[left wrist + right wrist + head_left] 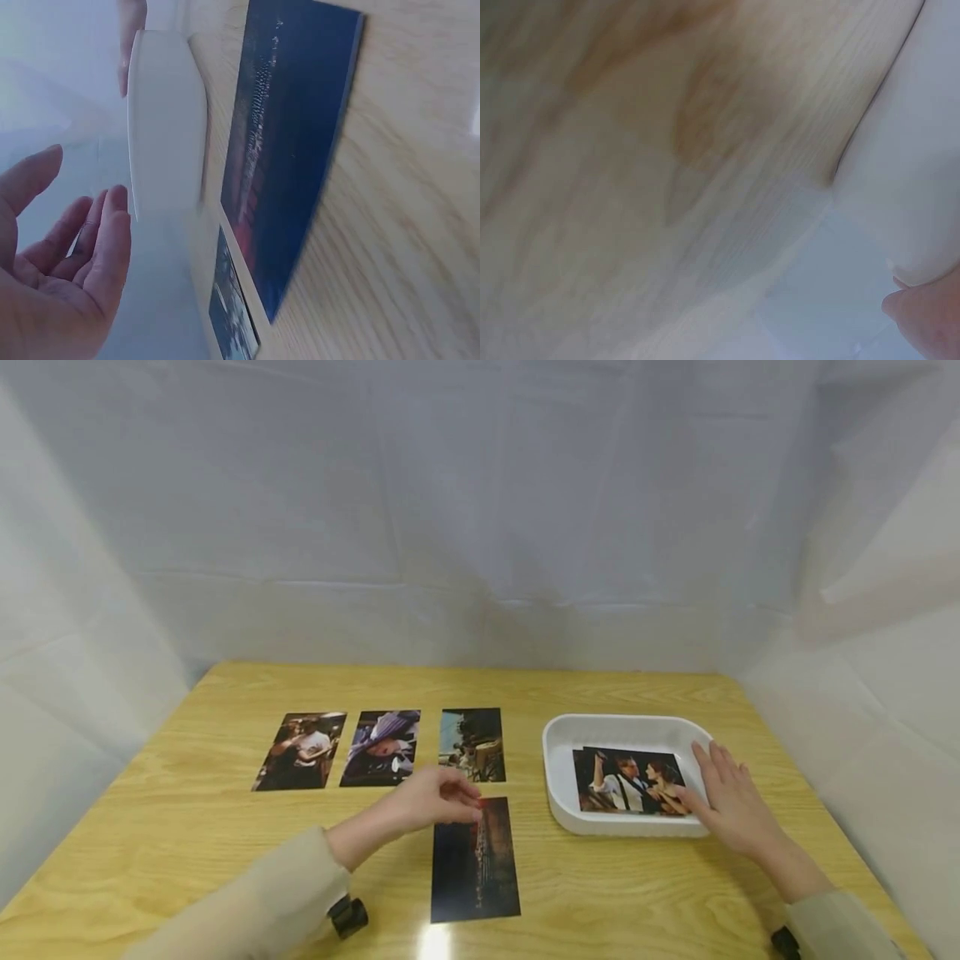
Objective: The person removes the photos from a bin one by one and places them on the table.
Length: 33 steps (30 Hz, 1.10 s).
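Far left on the counter [187, 827]: a row of three prints lying flat, side by side and not touching. First print [300, 750], second print [381, 747], third print [472, 744], all upright to the viewer.

Just below the third print: the dark print [475, 860], flat on the wood, long side running toward the near edge. Left grip [431, 800] poised over its top left corner, beige sleeve [262, 902] behind it. Fingers loosely bent and spread, pinching nothing; in the wrist view the palm [60, 285] sits clear of the dark print [292, 150], so contact at the fingertips cannot be told for sure.

Probably best here: square the dark print under the row with light fingertip pressure on the corner only. Avoid dragging over the glossy face, and keep a gap from the third print above.

Further right: the white tray [558, 777], apart from the loose prints, with the tray print [630, 781] lying flat on its floor. Right grip [731, 802] flat over the tray's right rim, fingers straight and close together, tips at or beside the tray print's right edge. Nothing clasped. Right wrist view too blurred for more than a tray wall [922, 150] and wood grain.

Sensible to keep that palm steady on the rim so the tray does not slide.
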Each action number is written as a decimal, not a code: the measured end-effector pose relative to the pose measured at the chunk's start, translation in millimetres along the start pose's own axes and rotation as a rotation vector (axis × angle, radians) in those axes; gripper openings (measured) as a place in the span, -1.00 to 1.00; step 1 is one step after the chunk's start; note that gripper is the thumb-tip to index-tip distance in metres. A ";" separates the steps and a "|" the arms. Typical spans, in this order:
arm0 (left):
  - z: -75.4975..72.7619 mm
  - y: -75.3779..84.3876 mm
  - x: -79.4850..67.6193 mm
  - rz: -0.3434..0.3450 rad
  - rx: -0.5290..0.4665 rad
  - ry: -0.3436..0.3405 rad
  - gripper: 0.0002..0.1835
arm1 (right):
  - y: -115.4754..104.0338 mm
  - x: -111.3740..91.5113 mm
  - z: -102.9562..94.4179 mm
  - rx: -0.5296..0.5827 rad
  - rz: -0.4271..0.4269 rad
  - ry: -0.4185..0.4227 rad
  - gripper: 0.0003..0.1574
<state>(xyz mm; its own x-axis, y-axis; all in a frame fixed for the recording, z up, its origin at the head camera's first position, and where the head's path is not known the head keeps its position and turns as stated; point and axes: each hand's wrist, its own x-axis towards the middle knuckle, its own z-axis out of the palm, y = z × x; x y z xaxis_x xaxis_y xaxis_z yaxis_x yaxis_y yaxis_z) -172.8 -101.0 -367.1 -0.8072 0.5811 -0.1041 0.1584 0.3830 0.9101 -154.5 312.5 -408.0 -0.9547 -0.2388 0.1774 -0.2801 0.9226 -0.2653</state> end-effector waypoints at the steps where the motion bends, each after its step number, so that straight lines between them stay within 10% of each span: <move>1: 2.2 1.0 4.5 0.031 0.008 -0.006 -0.64 | 0.2 -0.1 -0.1 0.000 0.000 0.003 -0.08; 11: 33.4 20.4 48.7 0.220 0.138 0.016 -0.59 | -0.5 -1.5 0.4 0.001 0.004 0.000 -0.08; 22: 69.0 46.3 104.7 0.448 0.629 0.149 -0.48 | -0.1 1.6 -3.2 0.004 -0.004 0.002 -0.08; 33: 101.3 49.0 153.5 0.335 0.653 0.098 -0.37 | 0.0 1.7 -0.2 0.008 0.019 -0.009 -0.08</move>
<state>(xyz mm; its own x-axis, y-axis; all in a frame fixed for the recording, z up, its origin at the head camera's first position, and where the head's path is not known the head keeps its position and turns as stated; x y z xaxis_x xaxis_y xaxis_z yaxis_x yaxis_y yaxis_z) -231.4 79.6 -379.1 -0.6985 0.6867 0.2015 0.6865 0.5634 0.4598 -156.2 312.2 -407.5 -0.9608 -0.2238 0.1635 -0.2624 0.9246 -0.2762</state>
